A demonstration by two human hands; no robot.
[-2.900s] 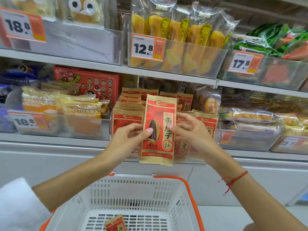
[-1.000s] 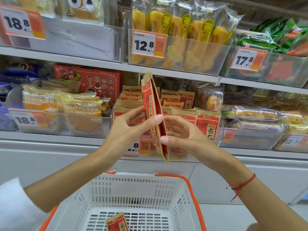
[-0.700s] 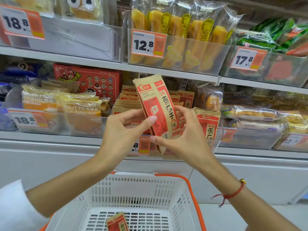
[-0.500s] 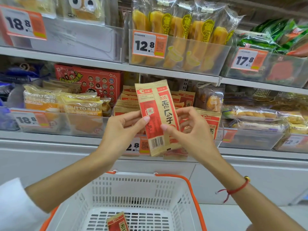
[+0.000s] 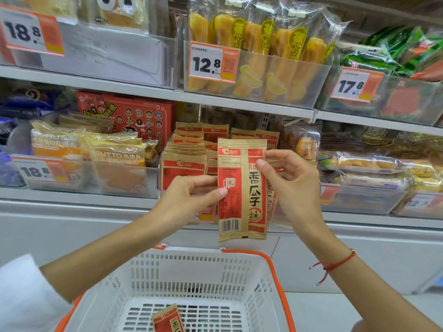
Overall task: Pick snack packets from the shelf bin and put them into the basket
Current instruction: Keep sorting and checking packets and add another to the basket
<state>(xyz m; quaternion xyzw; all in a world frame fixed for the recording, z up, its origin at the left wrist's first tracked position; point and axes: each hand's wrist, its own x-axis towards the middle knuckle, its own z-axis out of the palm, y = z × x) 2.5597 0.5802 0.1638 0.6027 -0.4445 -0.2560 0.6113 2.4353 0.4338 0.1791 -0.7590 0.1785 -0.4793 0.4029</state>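
A red and tan snack packet (image 5: pixel 242 188) hangs upright in front of the shelf, its barcode side facing me. My left hand (image 5: pixel 189 200) pinches its left edge, and my right hand (image 5: pixel 290 183) pinches its right edge near the top. Behind them, a clear shelf bin (image 5: pixel 165 192) holds several more of the same packets (image 5: pixel 184 166). Below, a white basket (image 5: pixel 201 279) with orange trim holds one packet (image 5: pixel 167 319) lying on its floor.
Clear bins of yellow bread packs (image 5: pixel 86 154) stand to the left and wrapped pastries (image 5: pixel 364 168) to the right. The upper shelf carries yellow stick snacks (image 5: pixel 259 44) and green packs (image 5: pixel 395 51), each behind price tags. A red box (image 5: pixel 129 116) stands behind.
The packet was turned round between both hands, from its front face through edge-on to its barcode side, and now hangs straighter and slightly lower.
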